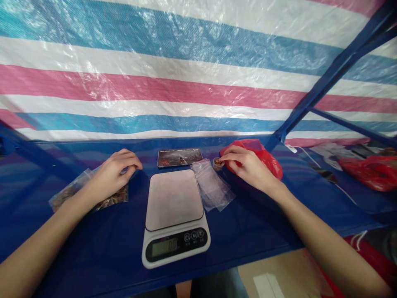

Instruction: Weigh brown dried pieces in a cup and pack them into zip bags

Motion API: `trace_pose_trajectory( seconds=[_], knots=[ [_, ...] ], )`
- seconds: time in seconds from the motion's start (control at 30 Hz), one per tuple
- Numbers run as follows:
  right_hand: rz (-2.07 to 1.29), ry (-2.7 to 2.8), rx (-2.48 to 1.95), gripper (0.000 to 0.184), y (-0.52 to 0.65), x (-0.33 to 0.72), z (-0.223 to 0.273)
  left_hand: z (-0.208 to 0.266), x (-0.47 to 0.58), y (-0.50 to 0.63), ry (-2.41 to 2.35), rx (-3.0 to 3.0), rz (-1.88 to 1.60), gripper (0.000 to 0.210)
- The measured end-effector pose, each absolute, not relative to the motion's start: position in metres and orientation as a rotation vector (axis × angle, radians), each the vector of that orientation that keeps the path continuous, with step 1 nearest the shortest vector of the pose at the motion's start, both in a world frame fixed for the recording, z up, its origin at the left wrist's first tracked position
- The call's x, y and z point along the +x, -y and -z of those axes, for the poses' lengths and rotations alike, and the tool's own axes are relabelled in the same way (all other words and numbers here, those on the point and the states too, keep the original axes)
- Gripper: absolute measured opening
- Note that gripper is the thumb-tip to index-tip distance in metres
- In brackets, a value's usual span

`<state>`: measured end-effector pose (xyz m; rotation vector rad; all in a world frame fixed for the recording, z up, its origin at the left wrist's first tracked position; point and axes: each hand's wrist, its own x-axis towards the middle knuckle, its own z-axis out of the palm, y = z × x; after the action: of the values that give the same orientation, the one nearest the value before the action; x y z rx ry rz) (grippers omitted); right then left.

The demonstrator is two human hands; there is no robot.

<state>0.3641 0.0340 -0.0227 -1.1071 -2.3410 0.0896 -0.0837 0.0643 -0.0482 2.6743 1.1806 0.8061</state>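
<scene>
My left hand [119, 170] rests over a clear zip bag [113, 198] of brown pieces, its fingers loosely curled in and nothing visible in them. Under that forearm shows another part of the clear bagging [70, 192]. My right hand [249, 166] reaches to a small cup [218, 165] of brown pieces, fingertips together at its rim; what they pinch, if anything, is hidden. Between my hands stands a white kitchen scale [175, 207], its pan bare and its display seemingly at 0.0. Flat, apparently empty zip bags [214, 188] lie against its right side.
Behind the scale lies a dark rectangular item with a picture [180, 157]. A red plastic bag [271, 163] sits behind my right hand; another red bag [372, 171] lies far right. Blue frame bars [328, 78] and a striped sheet [155, 87] bound the blue table [257, 227].
</scene>
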Motion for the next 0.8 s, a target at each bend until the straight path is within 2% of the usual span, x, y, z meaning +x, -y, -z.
trace_pose_trajectory(
  seconds=[0.33, 0.5, 0.67, 0.8],
  knots=[
    [-0.017, 2.207, -1.089, 0.032, -0.03, 0.365, 0.014, 0.05, -0.086, -0.064, -1.156, 2.684, -0.825, 0.03],
    [0.155, 1.97, -1.402, 0.028, -0.04, 0.402, 0.0, 0.049, -0.084, -0.064, -1.164, 2.676, -0.831, 0.03],
    [-0.071, 2.279, -1.765, 0.018, -0.055, 0.436, 0.011, 0.047, -0.082, -0.063, -1.191, 2.651, -0.825, 0.029],
    [-0.141, 2.35, -1.827, 0.031, -0.057, 0.436, 0.019, 0.042, -0.079, -0.059, -1.212, 2.613, -0.819, 0.025]
  ],
)
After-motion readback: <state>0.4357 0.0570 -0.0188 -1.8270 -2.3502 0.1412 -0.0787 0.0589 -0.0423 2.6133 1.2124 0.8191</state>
